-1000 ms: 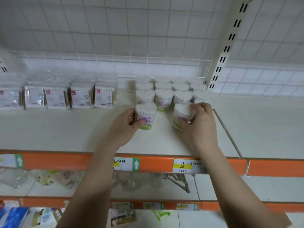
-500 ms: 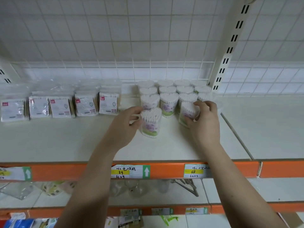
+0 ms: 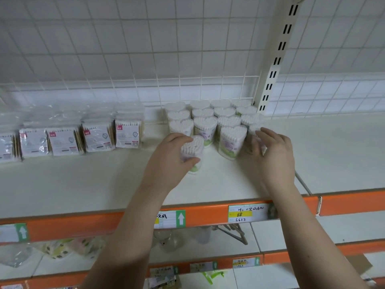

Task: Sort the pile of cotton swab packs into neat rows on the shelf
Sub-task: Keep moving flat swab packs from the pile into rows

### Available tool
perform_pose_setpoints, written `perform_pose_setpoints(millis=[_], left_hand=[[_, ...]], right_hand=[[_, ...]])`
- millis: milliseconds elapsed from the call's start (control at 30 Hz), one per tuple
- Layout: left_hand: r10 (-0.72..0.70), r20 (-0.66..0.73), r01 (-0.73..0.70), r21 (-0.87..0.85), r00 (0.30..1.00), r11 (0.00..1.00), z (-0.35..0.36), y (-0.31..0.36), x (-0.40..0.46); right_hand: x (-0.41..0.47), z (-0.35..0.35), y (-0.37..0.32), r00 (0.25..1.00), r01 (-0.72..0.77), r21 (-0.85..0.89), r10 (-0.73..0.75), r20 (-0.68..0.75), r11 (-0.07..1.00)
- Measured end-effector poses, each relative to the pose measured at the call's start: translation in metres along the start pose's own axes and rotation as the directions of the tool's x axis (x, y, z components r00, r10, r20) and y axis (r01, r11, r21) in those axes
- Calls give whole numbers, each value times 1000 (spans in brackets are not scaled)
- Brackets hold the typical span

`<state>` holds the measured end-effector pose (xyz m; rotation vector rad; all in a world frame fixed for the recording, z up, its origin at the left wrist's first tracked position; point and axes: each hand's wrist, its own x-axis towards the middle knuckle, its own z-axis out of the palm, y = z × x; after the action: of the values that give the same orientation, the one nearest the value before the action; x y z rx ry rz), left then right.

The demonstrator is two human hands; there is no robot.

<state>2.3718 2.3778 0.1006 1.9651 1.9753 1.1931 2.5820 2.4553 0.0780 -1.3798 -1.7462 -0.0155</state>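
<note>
While left hand (image 3: 166, 157) grips one swab pack (image 3: 192, 151), right hand (image 3: 273, 155) holds another (image 3: 255, 140)

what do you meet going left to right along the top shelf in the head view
flat bagged swab packs → left hand gripping a heart-shaped swab tub → free-standing heart-shaped tub → right hand → slotted upright

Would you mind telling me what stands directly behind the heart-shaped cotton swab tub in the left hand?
Behind the heart-shaped clear plastic swab tub held by the left hand, three similar tubs line up toward the white wire-grid back panel. The hand's fingers hide the nearest one's lower front.
</note>
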Motion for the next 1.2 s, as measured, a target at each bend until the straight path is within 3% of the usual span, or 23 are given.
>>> perform_pose_setpoints(millis=[200,300,500,633,767,900,1067,1200], left_hand=[[25,-1,-25,-99,1000,995,8,2,0],[22,-2,-22,-104,1000,994,15,4,4],[2,-9,-3,-132,1000,991,30,11,12],[-7,31,9,-73,999,997,38,14,18],[0,97,-1,7,995,1000,43,11,25],[-12,113,11,9,994,1000,44,7,27],[-28,114,33,-41,993,999,44,9,22],[-29,22,30,-47,999,998,36,10,15]], right_hand=[[5,-9,4,999,17,92,-19,27,996],[6,-13,7,994,-88,165,76,76,982],[-5,-25,8,985,-173,233,169,39,957],[-16,-32,7,972,-226,186,210,102,956],[-24,-41,5,954,-197,18,187,234,980],[-29,-45,6,868,-167,-156,220,445,974],[-31,-46,8,829,-98,-157,168,533,983],[-27,-51,3,806,-66,-138,134,577,988]])
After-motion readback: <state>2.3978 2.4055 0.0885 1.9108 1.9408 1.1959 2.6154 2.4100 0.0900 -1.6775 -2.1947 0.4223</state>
